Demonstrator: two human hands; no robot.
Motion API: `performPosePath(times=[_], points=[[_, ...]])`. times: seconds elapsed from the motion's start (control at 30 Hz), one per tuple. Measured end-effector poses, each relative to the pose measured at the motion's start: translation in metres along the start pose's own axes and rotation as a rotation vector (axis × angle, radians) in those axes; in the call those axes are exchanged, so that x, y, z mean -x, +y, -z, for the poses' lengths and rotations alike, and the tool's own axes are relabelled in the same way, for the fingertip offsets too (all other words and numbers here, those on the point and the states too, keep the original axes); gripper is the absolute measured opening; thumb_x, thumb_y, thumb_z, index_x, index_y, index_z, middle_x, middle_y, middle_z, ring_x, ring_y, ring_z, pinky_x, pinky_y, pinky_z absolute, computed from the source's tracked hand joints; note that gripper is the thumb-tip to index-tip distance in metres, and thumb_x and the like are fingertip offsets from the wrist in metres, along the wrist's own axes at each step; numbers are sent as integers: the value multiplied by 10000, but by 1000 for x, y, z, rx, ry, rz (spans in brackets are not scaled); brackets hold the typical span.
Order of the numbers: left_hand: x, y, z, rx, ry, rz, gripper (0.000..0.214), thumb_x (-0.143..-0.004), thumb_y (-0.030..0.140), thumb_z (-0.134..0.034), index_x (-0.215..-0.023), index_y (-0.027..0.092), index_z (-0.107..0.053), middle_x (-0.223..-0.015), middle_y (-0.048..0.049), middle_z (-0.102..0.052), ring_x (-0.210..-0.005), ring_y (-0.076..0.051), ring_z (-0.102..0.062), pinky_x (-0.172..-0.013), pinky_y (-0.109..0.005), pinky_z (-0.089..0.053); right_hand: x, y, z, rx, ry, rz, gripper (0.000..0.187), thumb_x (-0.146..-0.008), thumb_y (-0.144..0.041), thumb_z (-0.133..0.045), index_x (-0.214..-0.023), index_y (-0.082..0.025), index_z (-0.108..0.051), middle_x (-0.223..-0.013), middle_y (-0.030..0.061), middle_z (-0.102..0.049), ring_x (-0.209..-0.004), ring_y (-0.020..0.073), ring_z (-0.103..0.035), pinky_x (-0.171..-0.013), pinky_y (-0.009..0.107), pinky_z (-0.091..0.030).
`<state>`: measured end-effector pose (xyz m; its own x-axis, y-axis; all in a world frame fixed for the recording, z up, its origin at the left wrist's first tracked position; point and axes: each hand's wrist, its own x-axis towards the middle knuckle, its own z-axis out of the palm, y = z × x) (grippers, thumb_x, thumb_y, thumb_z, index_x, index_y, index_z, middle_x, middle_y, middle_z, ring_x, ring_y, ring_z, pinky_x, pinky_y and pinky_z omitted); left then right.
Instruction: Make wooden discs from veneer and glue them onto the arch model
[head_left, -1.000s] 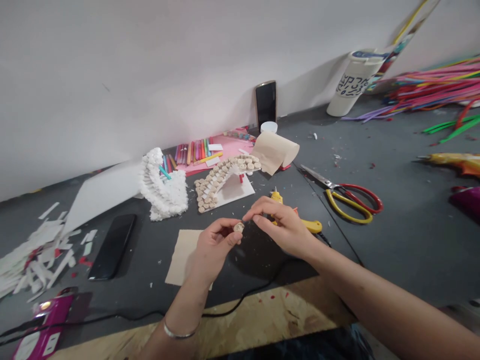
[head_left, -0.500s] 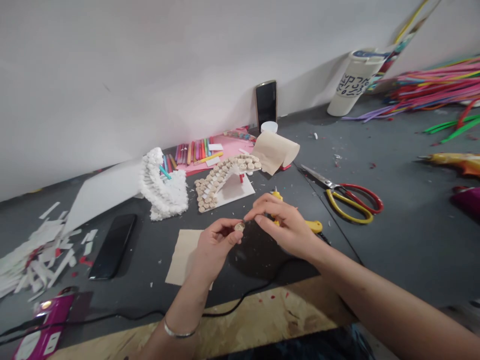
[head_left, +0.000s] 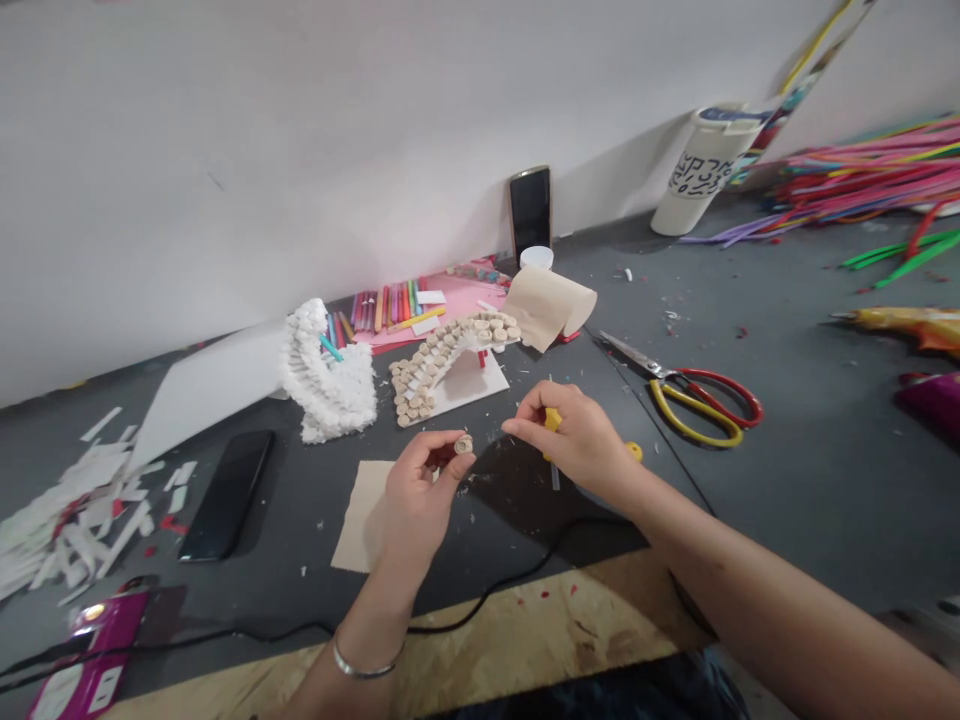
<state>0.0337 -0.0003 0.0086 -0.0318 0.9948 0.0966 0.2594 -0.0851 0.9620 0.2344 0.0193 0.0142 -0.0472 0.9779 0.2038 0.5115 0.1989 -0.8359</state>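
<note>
Between the thumb and fingers of my left hand (head_left: 421, 480) is a small beige rolled coil (head_left: 464, 444), its spiral end facing up. My right hand (head_left: 566, 432) hovers a short way to the right with thumb and forefinger pinched together; whether anything tiny sits between them is hidden. Under the right hand lies a yellow glue gun (head_left: 634, 451), mostly covered, with a clear glue stick (head_left: 555, 476) beside it. A beige cloth piece (head_left: 360, 520) lies partly beneath my left hand. Beyond both hands stands a curved model staircase (head_left: 442, 350) covered with similar beige coils.
Scissors (head_left: 679, 390) lie at right. A white fluffy model (head_left: 330, 380), a black phone (head_left: 229, 495) and paper scraps (head_left: 82, 530) are on the left. Behind are a beige roll (head_left: 547, 300), an upright phone (head_left: 531, 210) and a tumbler (head_left: 701, 170). A black cord (head_left: 510, 580) crosses the front.
My hands have drawn apart; the right fingers have left the coil. My left hand has shifted slightly left with the coil still in it.
</note>
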Motion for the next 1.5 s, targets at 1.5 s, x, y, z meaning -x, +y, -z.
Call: performPosePath(times=[1.5], points=[[2,-7,9,-396,171,-371,129,-862,321,-622,-884,194,-637,-716,-1,-576,-673,-146,-545,-648,-257,-424,13,-38,-55,-571,-237,-391,260,-803,-438,-619,-819,-186,-558,-707,-32,-561,-554,89,-488,-515,236,-391]])
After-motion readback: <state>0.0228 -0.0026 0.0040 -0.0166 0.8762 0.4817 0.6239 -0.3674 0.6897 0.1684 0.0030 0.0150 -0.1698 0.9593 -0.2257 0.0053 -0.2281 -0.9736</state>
